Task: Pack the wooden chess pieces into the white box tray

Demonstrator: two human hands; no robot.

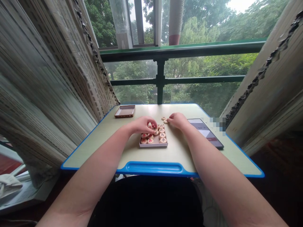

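A shallow white-edged box (153,145) stands on the table with several round wooden xiangqi pieces in it. Pieces with red characters (150,141) sit on its left side, and pieces with dark characters (162,135) run down its right side. Over the box, my left hand (143,124) is closed, thumb and fingertips pinching a xiangqi piece (155,132) above the middle. To the right, beyond the box, the fingertips of my right hand (177,120) are closed on the edge of a xiangqi piece (165,121) on the tabletop. Another loose piece (163,118) lies just behind it.
A brown-rimmed box lid or tray (125,116) lies at the table's back left. The tablet (205,133) showing a timer lies right of my right hand. A blue-edged table (101,151) has a pen groove (153,168) in front. Curtains (59,63) flank it; a green railing (189,49) stands behind.
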